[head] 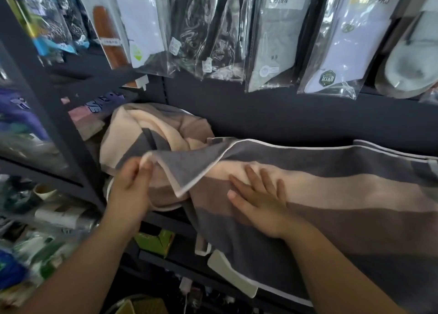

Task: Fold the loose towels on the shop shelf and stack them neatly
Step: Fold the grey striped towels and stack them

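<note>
A striped towel in grey, peach and taupe with white piping lies spread along the dark shelf, its near edge hanging over the front. My left hand pinches the towel's grey corner and holds it lifted and folded toward the right. My right hand rests flat, fingers spread, on the peach and taupe stripes. Behind my left hand a second towel of the same colours lies crumpled in a heap against the back panel.
Packaged socks in clear bags hang from hooks above the shelf. A dark upright post stands at the left, with mixed goods beyond it. White price-tag holders stick out below the shelf edge, and a green box sits underneath.
</note>
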`<action>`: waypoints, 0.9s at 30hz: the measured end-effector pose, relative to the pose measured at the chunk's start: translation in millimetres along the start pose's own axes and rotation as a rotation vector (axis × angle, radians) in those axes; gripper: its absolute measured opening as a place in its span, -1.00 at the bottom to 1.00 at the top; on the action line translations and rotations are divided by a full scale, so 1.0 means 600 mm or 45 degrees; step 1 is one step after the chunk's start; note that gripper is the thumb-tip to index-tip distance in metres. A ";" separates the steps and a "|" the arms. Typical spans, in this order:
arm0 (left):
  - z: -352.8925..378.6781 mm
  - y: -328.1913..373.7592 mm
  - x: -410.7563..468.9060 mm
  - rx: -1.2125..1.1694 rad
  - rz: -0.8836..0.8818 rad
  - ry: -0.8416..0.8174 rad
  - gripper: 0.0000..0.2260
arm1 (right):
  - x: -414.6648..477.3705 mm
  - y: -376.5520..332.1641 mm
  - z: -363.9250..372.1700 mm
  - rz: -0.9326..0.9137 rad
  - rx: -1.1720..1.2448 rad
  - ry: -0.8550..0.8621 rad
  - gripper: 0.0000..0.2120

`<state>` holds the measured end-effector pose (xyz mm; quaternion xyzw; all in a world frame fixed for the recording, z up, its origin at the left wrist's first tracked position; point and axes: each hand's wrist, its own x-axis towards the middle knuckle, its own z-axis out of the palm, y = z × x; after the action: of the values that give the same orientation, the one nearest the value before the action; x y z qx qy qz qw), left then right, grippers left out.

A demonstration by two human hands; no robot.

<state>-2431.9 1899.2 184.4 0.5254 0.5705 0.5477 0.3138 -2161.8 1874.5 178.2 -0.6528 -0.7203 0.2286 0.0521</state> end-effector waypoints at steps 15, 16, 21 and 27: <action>0.009 0.030 0.125 0.668 -0.120 -0.306 -0.38 | 0.003 0.005 0.001 0.010 -0.077 0.004 -0.37; 0.005 0.022 0.108 0.711 -0.128 -0.296 -0.36 | 0.003 0.003 0.000 0.016 -0.122 0.009 -0.36; -0.018 -0.012 0.035 0.612 0.048 -0.102 -0.45 | 0.015 -0.043 -0.016 0.025 -0.264 0.199 -0.32; -0.040 -0.051 -0.039 0.552 0.028 -0.026 -0.44 | 0.065 -0.153 -0.018 -0.398 -0.064 0.531 -0.53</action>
<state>-2456.3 1874.3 155.2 0.5922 0.6661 0.4102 0.1932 -2247.8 1911.0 215.4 -0.5678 -0.7916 0.0603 0.2178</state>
